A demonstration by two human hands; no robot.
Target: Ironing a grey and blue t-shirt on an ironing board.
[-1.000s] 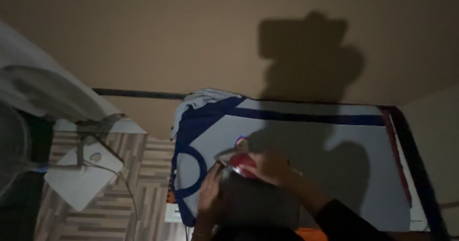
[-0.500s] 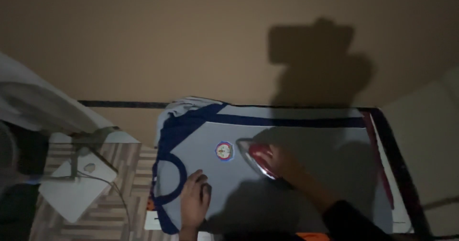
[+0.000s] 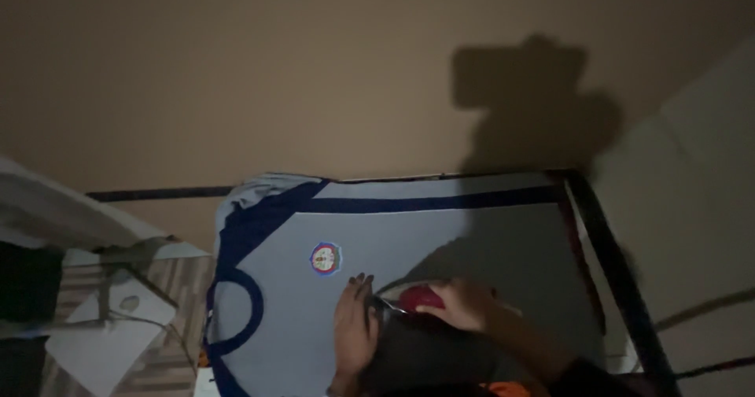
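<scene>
1. Change noted: half a second ago the left hand [image 3: 355, 324] lay near the dark-blue collar, well apart from the iron [image 3: 414, 299]. It now lies just beside the iron's tip, fingers flat and close together on the cloth, holding nothing.
2. The right hand [image 3: 465, 304] remains closed around the iron's red handle. The iron has moved toward the person and now sits lower on the garment than before, with its pointed end facing the left fingertips.
3. Judgement: the pressing has shifted from the chest area to the near part of the shirt [image 3: 409, 240], with the left hand flattening cloth directly ahead of the soleplate. The fingers are close to the hot tip.
4. Position of the shirt: a light-blue garment with dark-blue trim, spread flat across the board [image 3: 605, 271]. It extends beyond both hands' fingertips on all sides. Its round badge [image 3: 325, 258] lies just beyond the left fingertips, away from the person.
5. Count: one iron, one shirt, one badge, two hands, one dark-framed board.
6. Surroundings: a plain wall beyond the board. White sheets or objects lie on patterned flooring to the left of the left hand. Lighting is dim, so their nature cannot be determined.
</scene>
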